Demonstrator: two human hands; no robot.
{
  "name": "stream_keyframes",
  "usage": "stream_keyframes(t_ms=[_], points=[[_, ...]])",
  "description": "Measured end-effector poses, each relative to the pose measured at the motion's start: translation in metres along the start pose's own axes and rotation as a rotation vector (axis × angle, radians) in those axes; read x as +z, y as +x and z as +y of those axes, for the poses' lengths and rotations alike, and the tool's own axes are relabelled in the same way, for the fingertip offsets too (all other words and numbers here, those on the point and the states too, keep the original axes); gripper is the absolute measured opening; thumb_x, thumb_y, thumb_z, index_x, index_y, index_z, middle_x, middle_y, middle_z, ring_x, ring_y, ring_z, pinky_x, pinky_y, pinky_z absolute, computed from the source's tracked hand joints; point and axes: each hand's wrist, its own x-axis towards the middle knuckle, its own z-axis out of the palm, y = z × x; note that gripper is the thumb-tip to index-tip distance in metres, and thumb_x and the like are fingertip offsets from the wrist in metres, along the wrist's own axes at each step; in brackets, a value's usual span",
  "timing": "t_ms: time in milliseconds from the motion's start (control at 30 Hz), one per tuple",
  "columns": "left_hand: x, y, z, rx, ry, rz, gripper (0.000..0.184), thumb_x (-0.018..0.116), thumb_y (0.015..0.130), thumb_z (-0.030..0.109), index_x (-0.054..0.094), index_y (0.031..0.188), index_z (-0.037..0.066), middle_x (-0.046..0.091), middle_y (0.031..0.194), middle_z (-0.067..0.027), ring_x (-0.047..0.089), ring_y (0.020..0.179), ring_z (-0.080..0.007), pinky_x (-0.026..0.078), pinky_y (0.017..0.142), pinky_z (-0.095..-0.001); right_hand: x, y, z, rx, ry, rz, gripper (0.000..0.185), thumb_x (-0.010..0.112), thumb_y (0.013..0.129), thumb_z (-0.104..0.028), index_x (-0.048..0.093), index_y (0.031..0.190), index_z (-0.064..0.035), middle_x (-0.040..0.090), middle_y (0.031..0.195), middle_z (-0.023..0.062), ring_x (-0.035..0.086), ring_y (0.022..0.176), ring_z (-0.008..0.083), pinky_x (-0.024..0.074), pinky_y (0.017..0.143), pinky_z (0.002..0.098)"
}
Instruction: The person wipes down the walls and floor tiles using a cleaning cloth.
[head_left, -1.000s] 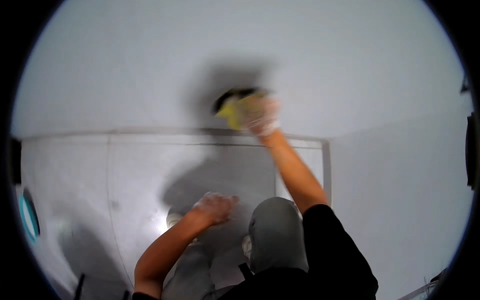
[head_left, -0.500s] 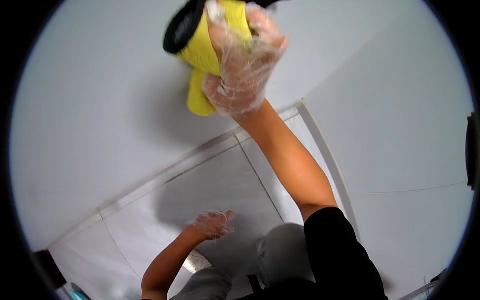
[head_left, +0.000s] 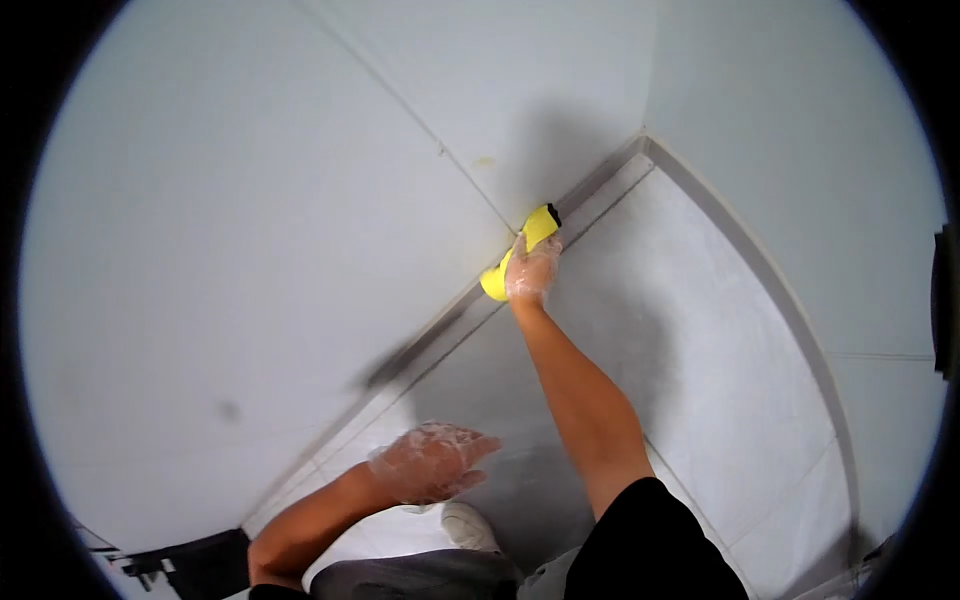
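Lowered to the skirting (head_left: 603,181), my right hand (head_left: 533,268) clasps the yellow cloth (head_left: 541,226), seemingly for control, left hand (head_left: 430,463) apart, empty.

Head cam looks fwd & dn, tilted, at wall (head_left: 250,250) & floor (head_left: 735,350).

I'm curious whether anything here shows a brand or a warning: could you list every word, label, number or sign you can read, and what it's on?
There are none that can be read.
The yellow item in the right hand, the wall and the shoe show no lettering.
The dark object at lower left is too unclear to tell.
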Motion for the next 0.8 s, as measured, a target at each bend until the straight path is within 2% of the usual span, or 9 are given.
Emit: stream_keyframes(t_ms=[167, 200, 267, 300, 400, 467, 500, 667, 800], points=[[-0.007, 0.014, 0.032, -0.027, -0.051, -0.034, 0.053, 0.058, 0.102, 0.029, 0.045, 0.148, 0.006, 0.057, 0.141, -0.0201, 0.055, 0.129, -0.0374, 0.043, 0.111, -0.0468, -0.045, -0.030, -0.160, -0.341, 0.450, 0.102, 0.043, 0.062, 0.094, -0.026, 0.062, 0.127, 0.0019, 0.053, 0.136, 0.0285, 0.052, 0.123, 0.0505, 0.0416, 0.108, 0.0571], [-0.004, 0.013, 0.030, -0.025, -0.021, -0.068, 0.053, 0.058, 0.102, 0.028, 0.044, 0.149, 0.006, 0.056, 0.143, -0.0187, 0.054, 0.130, -0.0365, 0.043, 0.111, -0.0459, -0.049, -0.034, -0.175, -0.634, 0.349, 0.194, 0.042, 0.068, 0.084, -0.019, 0.066, 0.122, -0.0005, 0.055, 0.132, 0.0271, 0.058, 0.115, 0.0471, 0.0483, 0.097, 0.0562], [-0.006, 0.008, 0.024, -0.048, 0.016, -0.098, 0.057, 0.056, 0.102, 0.031, 0.041, 0.150, 0.004, 0.056, 0.143, -0.0201, 0.054, 0.130, -0.0369, 0.042, 0.112, -0.0466, -0.044, -0.034, -0.197, -0.781, 0.502, 0.117, 0.050, 0.070, 0.075, -0.015, 0.066, 0.123, -0.0023, 0.056, 0.126, 0.0252, 0.062, 0.108, 0.0414, 0.0524, 0.087, 0.0530], [-0.007, 0.008, 0.025, -0.062, 0.016, -0.088, 0.058, 0.057, 0.102, 0.033, 0.042, 0.149, 0.004, 0.056, 0.142, -0.0210, 0.055, 0.129, -0.0377, 0.043, 0.111, -0.0475, -0.026, -0.022, -0.182, -0.813, 0.462, 0.344, 0.055, 0.070, 0.072, -0.012, 0.065, 0.125, -0.0039, 0.058, 0.122, 0.0223, 0.063, 0.104, 0.0369, 0.0540, 0.081, 0.0485], [-0.004, 0.008, 0.020, -0.111, 0.054, -0.056, 0.059, 0.057, 0.101, 0.035, 0.042, 0.149, 0.004, 0.057, 0.141, -0.0218, 0.055, 0.128, -0.0383, 0.044, 0.110, -0.0483, -0.025, -0.035, -0.132, -0.373, 0.472, 0.120, 0.044, 0.067, 0.082, -0.014, 0.064, 0.125, -0.0031, 0.061, 0.121, 0.0191, 0.063, 0.107, 0.0375, 0.0541, 0.086, 0.0461], [-0.004, 0.009, 0.024, -0.098, 0.014, -0.044, 0.060, 0.056, 0.102, 0.038, 0.041, 0.150, 0.005, 0.056, 0.142, -0.0213, 0.054, 0.129, -0.0384, 0.044, 0.110, -0.0480, -0.018, -0.049, -0.100, -0.180, 0.192, 0.103, 0.046, 0.065, 0.091, -0.021, 0.060, 0.133, -0.0023, 0.061, 0.123, 0.0207, 0.063, 0.108, 0.0402, 0.0536, 0.087, 0.0478], [-0.004, 0.009, 0.025, -0.089, 0.039, -0.056, 0.060, 0.056, 0.102, 0.038, 0.041, 0.150, 0.006, 0.055, 0.143, -0.0211, 0.054, 0.131, -0.0381, 0.043, 0.111, -0.0474, -0.033, -0.044, -0.092, 0.095, 0.150, -0.157, 0.050, 0.057, 0.099, -0.032, 0.056, 0.141, -0.0056, 0.057, 0.135, 0.0247, 0.056, 0.124, 0.0422, 0.0474, 0.102, 0.0502], [0.005, 0.008, 0.020, -0.109, 0.042, -0.043, 0.057, 0.058, 0.102, 0.034, 0.042, 0.148, 0.006, 0.056, 0.141, -0.0206, 0.054, 0.131, -0.0377, 0.044, 0.111, -0.0466, -0.119, 0.034, 0.002, 0.048, -0.075, -0.059, 0.059, 0.042, 0.104, -0.048, 0.052, 0.147, -0.0090, 0.040, 0.157, 0.0235, 0.032, 0.150, 0.0368, 0.0177, 0.125, 0.0483], [0.016, 0.023, 0.001, -0.228, 0.126, -0.115, 0.069, 0.059, 0.101, 0.041, 0.031, 0.156, 0.010, 0.036, 0.159, -0.0206, 0.037, 0.146, -0.0378, 0.030, 0.121, -0.0484, -0.244, 0.075, 0.025, -0.066, -0.387, 0.011, 0.035, 0.064, 0.096, -0.027, 0.063, 0.127, -0.0103, 0.061, 0.129, 0.0173, 0.058, 0.120, 0.0357, 0.0475, 0.104, 0.0436]])
